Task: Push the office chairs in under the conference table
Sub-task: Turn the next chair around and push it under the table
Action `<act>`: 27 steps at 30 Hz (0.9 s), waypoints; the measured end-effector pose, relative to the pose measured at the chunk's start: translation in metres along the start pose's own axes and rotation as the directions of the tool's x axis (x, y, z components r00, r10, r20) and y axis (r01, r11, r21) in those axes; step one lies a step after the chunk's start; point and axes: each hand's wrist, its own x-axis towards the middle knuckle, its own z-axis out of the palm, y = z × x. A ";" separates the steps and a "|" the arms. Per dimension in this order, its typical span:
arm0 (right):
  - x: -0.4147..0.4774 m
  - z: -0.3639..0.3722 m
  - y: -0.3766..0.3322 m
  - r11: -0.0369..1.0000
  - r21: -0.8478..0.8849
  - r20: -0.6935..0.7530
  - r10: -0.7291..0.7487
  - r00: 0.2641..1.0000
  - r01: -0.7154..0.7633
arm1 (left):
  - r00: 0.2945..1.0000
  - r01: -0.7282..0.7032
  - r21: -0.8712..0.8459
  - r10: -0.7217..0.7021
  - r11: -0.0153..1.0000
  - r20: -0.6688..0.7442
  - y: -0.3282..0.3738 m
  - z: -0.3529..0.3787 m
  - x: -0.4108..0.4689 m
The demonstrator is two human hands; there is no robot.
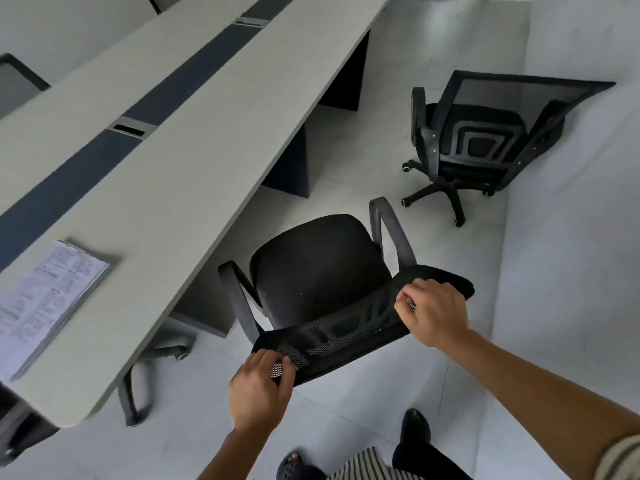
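Near the lower centre of the frame, the mesh backrest of a black office chair (318, 271) is gripped by both hands along its top edge. The left hand (258, 389) is closed on the lower-left end of the backrest, with the fingers curled over the mesh. The right hand (434, 311) is closed on the upper-right end in the same way, the thumb pressed against the mesh. The seat is turned toward the conference table (180, 140), which is stretched diagonally from the lower left to the top centre of the frame. The seat is still seen well clear of the table edge, with only the left armrest just beside it. A second office chair (485, 140) is seen in the upper right of the frame, well apart from the table and set against the wall. A third chair's base (152, 355) is seen under the table at lower left. A stack of printed papers (45, 299) is laid on the tabletop at the left edge. Dark shoes are seen at the bottom of the frame.
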 end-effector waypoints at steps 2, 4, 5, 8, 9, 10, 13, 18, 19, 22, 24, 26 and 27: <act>0.027 0.003 0.019 0.999 -0.004 0.008 -0.049 0.999 0.049 | 0.997 0.073 -0.007 -0.074 0.997 -0.017 0.021 0.012 0.007; 0.056 0.006 0.036 0.995 -0.001 0.019 -0.102 0.995 0.102 | 0.991 0.127 -0.023 -0.128 0.992 -0.030 0.039 0.022 0.014; 0.069 0.007 0.043 0.992 0.002 0.027 -0.126 0.992 0.126 | 0.989 0.141 -0.035 -0.142 0.989 -0.040 0.047 0.027 0.018; 0.104 0.010 0.059 0.981 0.029 0.040 -0.194 0.980 0.193 | 0.982 0.171 -0.065 -0.175 0.983 -0.073 0.065 0.036 0.033; 0.116 0.011 0.064 0.977 0.036 0.039 -0.213 0.976 0.212 | 0.979 0.184 -0.071 -0.189 0.980 -0.081 0.071 0.039 0.040; 0.129 0.012 0.069 0.972 0.041 0.032 -0.232 0.972 0.231 | 0.975 0.197 -0.078 -0.204 0.977 -0.090 0.076 0.042 0.049; 0.171 0.021 0.081 0.959 0.043 0.021 -0.281 0.960 0.280 | 0.968 0.210 -0.097 -0.221 0.973 -0.115 0.088 0.053 0.076; 0.248 0.035 0.094 0.948 -0.032 0.080 -0.314 0.946 0.317 | 0.961 0.238 -0.155 -0.256 0.959 -0.108 0.104 0.064 0.128; 0.261 0.037 0.095 0.947 -0.053 0.093 -0.311 0.946 0.317 | 0.958 0.250 -0.165 -0.268 0.954 -0.099 0.105 0.065 0.138; 0.297 0.044 0.093 0.941 -0.059 0.134 -0.325 0.936 0.335 | 0.950 0.287 -0.191 -0.304 0.939 -0.067 0.106 0.066 0.168; 0.322 0.050 0.092 0.931 -0.047 0.152 -0.352 0.924 0.362 | 0.937 0.327 -0.201 -0.344 0.923 -0.057 0.108 0.067 0.187; 0.346 0.055 0.090 0.913 -0.040 0.170 -0.394 0.903 0.405 | 0.922 0.359 -0.219 -0.381 0.907 -0.065 0.111 0.068 0.204; 0.358 0.058 0.090 0.904 -0.035 0.179 -0.415 0.892 0.427 | 0.914 0.374 -0.227 -0.399 0.899 -0.073 0.114 0.068 0.213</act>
